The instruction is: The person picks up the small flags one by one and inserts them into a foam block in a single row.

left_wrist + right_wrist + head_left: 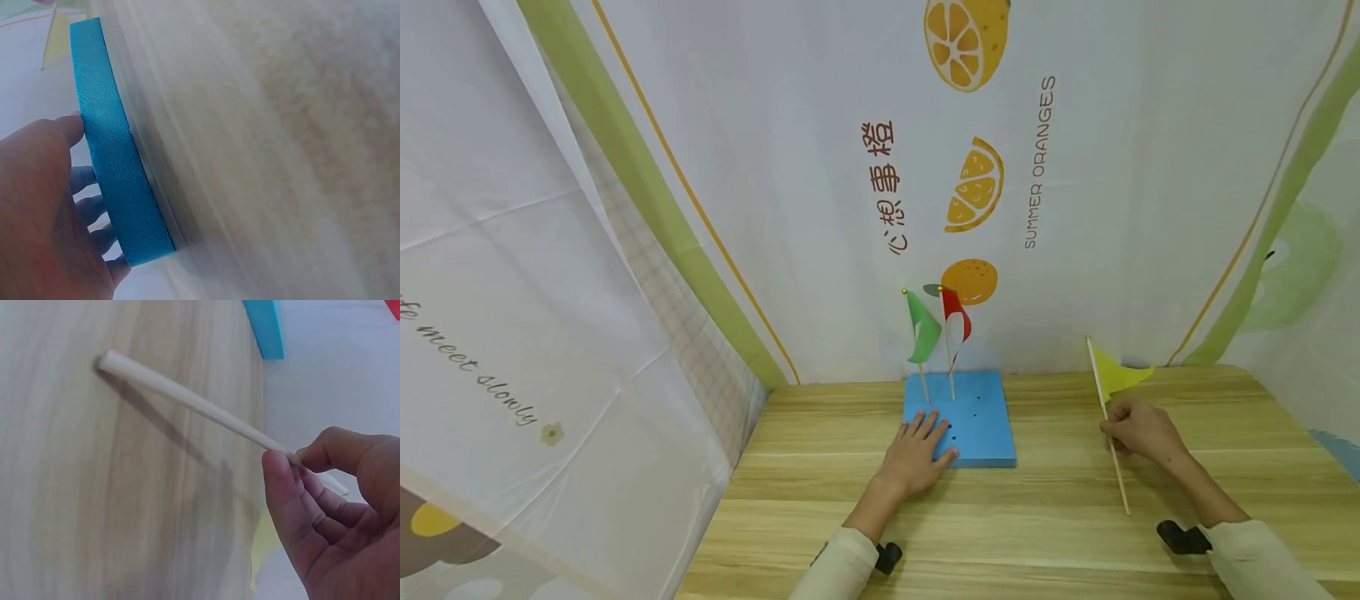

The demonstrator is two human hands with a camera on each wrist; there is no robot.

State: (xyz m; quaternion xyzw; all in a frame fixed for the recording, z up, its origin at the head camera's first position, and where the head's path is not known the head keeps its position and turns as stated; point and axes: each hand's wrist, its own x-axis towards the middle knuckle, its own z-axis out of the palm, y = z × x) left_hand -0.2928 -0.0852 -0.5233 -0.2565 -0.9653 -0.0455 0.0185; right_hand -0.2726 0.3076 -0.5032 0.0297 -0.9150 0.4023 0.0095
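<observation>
My left hand rests with spread fingers on the near left part of a blue foam block. In the left wrist view its thumb and fingertips lie along the block's top. A green flag and a red and white flag stand upright on sticks in the block's far left part; several small holes show in its top. To the right, my right hand pinches the wooden stick of a yellow flag between thumb and fingers. The stick's lower end points down at the table, close over its shadow.
The block lies on a wood-grain table near its far edge. Behind the table hangs a white cloth printed with oranges and lettering; another cloth hangs at the left. Black straps show at both wrists.
</observation>
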